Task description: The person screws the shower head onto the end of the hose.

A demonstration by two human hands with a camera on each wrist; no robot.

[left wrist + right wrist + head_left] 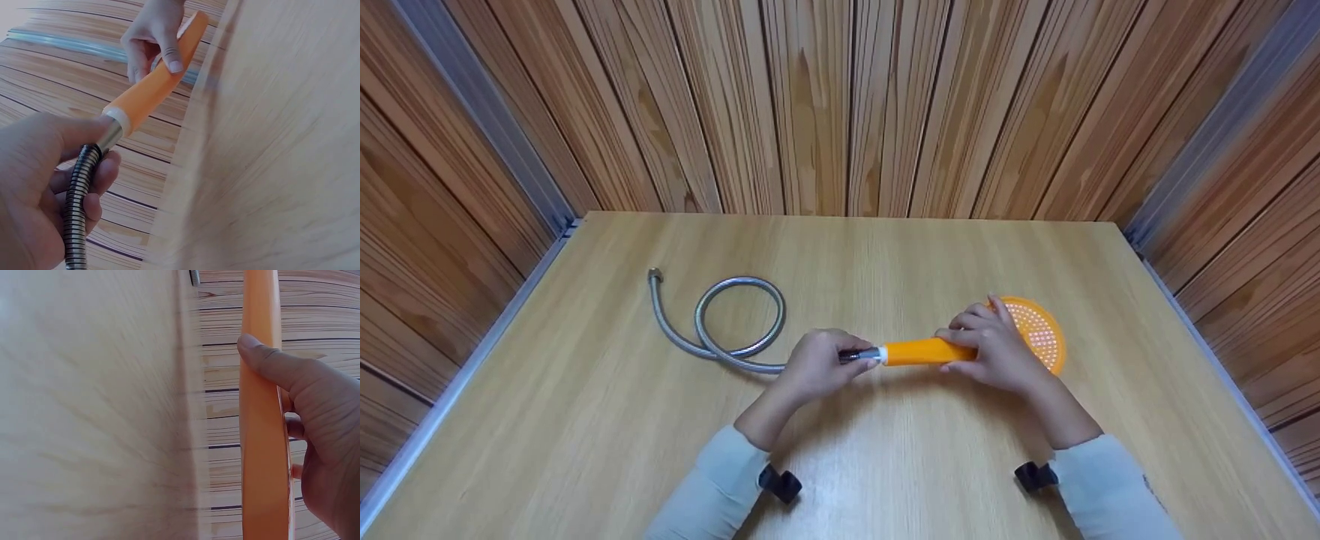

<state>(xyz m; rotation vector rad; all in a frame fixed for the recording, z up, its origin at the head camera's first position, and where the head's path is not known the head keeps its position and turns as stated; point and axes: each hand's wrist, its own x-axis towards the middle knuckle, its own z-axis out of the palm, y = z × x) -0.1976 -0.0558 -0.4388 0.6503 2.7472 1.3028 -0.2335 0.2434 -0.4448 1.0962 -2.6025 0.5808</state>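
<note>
An orange shower head (924, 351) with a round white-dotted face lies across my right hand (994, 346), which grips it where the handle meets the head. In the right wrist view the thumb presses along the orange side. My left hand (821, 363) pinches the metal end fitting (111, 136) of a ribbed metal shower hose (77, 211). That fitting meets the white collar (118, 117) at the handle's end; how far it is threaded on cannot be seen. From the left hand the hose runs leftward over the table in one loop.
The hose's free end with a metal nut (655, 274) lies at the back left of the wooden table (885, 270). Wood-plank walls (825, 105) with metal corner rails enclose the back and both sides. A black strap device sits at each wrist.
</note>
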